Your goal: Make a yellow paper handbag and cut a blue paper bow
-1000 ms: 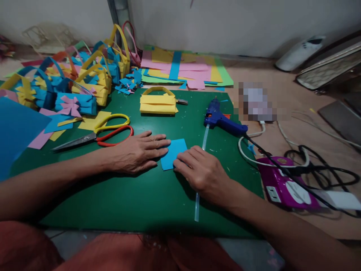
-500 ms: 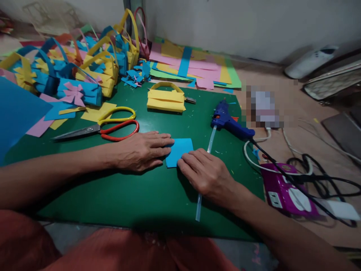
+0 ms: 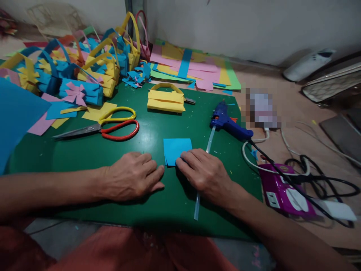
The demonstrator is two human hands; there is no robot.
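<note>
A small folded piece of blue paper [image 3: 174, 149] lies on the green board [image 3: 93, 205] in front of me. My right hand [image 3: 203, 171] grips its lower right corner, with bent fingers holding it against the board. A slight gap shows between the layers at its lower left edge. My left hand [image 3: 137, 177] rests on the board to the left of the paper, apart from it. Its fingers are loosely bent, thumb and forefinger apart, with nothing visible in them. Scissors [image 3: 118, 126] with yellow and red handles lie beyond my left hand.
A blue glue gun [image 3: 225, 122] with a long clear glue stick [image 3: 209, 141] lies right of the paper. Beyond stands a yellow paper handbag [image 3: 166, 101]. Finished paper bags [image 3: 81, 92] crowd the back left; coloured sheets [image 3: 194, 67] lie behind. A purple power strip [image 3: 282, 188] sits right.
My left hand has come off the blue paper and drawn back toward me, its fingers now more bent. My right hand stays at the paper's lower right corner.
</note>
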